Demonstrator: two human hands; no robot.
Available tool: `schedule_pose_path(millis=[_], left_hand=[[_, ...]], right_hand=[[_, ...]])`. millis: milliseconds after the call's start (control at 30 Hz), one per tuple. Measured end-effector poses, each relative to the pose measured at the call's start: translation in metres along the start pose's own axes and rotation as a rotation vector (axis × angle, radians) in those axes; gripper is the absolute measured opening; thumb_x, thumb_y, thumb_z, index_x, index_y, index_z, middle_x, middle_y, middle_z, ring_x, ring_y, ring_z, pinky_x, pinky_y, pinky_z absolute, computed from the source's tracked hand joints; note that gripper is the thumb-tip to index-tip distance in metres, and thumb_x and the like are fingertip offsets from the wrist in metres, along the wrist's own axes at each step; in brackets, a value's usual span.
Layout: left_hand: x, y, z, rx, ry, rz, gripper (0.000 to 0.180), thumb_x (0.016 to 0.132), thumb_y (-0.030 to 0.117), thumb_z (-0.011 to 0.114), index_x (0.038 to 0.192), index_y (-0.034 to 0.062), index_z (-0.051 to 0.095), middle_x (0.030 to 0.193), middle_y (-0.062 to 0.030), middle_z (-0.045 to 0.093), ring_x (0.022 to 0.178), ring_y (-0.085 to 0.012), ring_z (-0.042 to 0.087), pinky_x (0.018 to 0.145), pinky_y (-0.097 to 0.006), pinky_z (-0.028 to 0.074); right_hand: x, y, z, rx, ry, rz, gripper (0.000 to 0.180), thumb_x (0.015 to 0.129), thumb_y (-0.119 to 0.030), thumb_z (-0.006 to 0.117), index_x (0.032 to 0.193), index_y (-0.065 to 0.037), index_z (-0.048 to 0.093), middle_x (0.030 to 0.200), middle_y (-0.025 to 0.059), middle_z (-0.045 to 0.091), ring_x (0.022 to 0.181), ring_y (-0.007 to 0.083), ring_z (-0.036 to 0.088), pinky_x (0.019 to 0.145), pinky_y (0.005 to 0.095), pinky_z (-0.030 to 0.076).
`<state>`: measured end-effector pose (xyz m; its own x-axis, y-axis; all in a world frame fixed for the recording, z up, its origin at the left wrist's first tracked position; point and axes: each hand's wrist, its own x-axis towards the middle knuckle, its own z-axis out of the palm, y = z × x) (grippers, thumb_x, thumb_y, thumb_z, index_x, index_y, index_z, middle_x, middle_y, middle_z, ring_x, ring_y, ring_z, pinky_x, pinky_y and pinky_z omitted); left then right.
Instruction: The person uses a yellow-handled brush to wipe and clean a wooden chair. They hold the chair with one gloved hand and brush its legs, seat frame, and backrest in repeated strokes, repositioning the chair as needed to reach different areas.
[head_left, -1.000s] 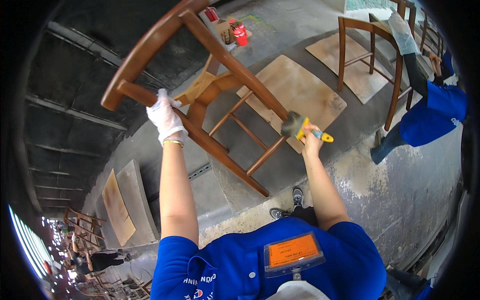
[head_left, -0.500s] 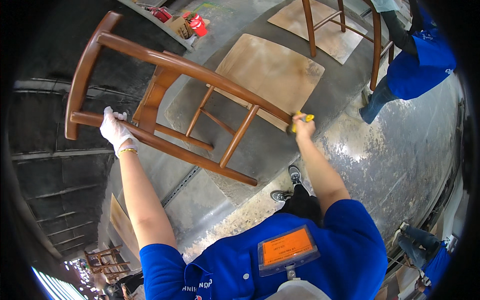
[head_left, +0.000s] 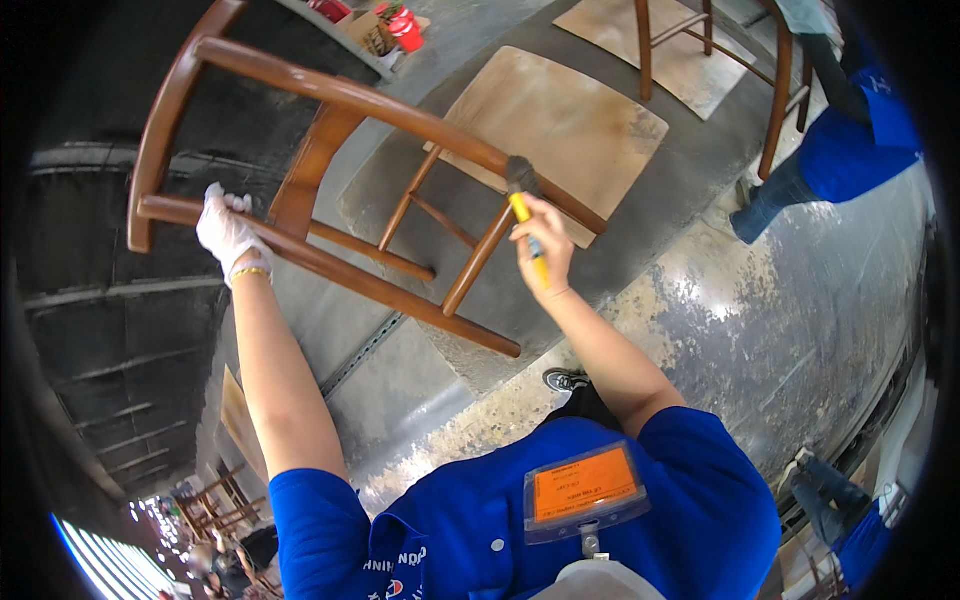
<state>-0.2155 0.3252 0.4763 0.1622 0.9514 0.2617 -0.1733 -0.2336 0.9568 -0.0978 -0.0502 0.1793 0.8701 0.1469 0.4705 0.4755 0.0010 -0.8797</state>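
L hand (head_left: 228,232), gloved, fingers closed round the tipped wooden chair frame (head_left: 345,190)'s leg, while R hand (head_left: 541,237) fingers grip the yellow-handled brush (head_left: 524,205), bristles now lifted off the leg end onto the long rail just above them, so coating looks to be moving along.

You have one brush (head_left: 522,190), two chairs (head_left: 340,180) (head_left: 720,60), two boards (head_left: 570,130) (head_left: 650,40), one red can (head_left: 405,25).

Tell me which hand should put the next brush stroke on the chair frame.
Right. The right hand holds the yellow-handled brush, bristles on the wooden chair frame. The gloved left hand grips a lower rail, steadying it.
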Motion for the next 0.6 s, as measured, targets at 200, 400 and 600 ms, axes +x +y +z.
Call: schedule_pose_path(millis=[200,400,600], left_hand=[[-0.001,0.001,-0.001,-0.09,0.008,-0.03,0.03,0.102,0.015,0.073,0.076,0.0084,0.061,0.067,-0.0017,0.055,0.06,-0.0145,0.053,0.069,-0.036,0.056],[-0.012,0.001,-0.002,-0.083,0.029,-0.011,0.026,0.101,0.015,0.075,0.079,0.0077,0.063,0.069,-0.0026,0.057,0.06,-0.0156,0.055,0.067,-0.037,0.056],[-0.043,0.014,-0.002,0.122,0.018,0.075,0.041,0.099,0.02,0.072,0.062,0.0072,0.06,0.059,-0.0057,0.056,0.058,-0.0189,0.058,0.07,-0.039,0.057]], right_hand=[[-0.063,-0.083,-0.02,0.245,-0.818,-0.065,0.021,0.077,0.005,0.076,0.083,-0.012,0.067,0.141,0.0112,0.073,0.126,0.0351,0.073,0.098,0.0374,0.063],[0.01,-0.05,-0.026,0.163,-0.367,0.06,0.021,0.081,0.012,0.074,0.076,-0.009,0.073,0.125,0.0125,0.078,0.12,0.0311,0.075,0.103,0.0373,0.059],[-0.044,-0.065,-0.031,-0.031,-0.465,-0.078,0.023,0.078,0.016,0.07,0.081,-0.006,0.069,0.135,0.0145,0.074,0.118,0.0327,0.076,0.1,0.0373,0.06]])
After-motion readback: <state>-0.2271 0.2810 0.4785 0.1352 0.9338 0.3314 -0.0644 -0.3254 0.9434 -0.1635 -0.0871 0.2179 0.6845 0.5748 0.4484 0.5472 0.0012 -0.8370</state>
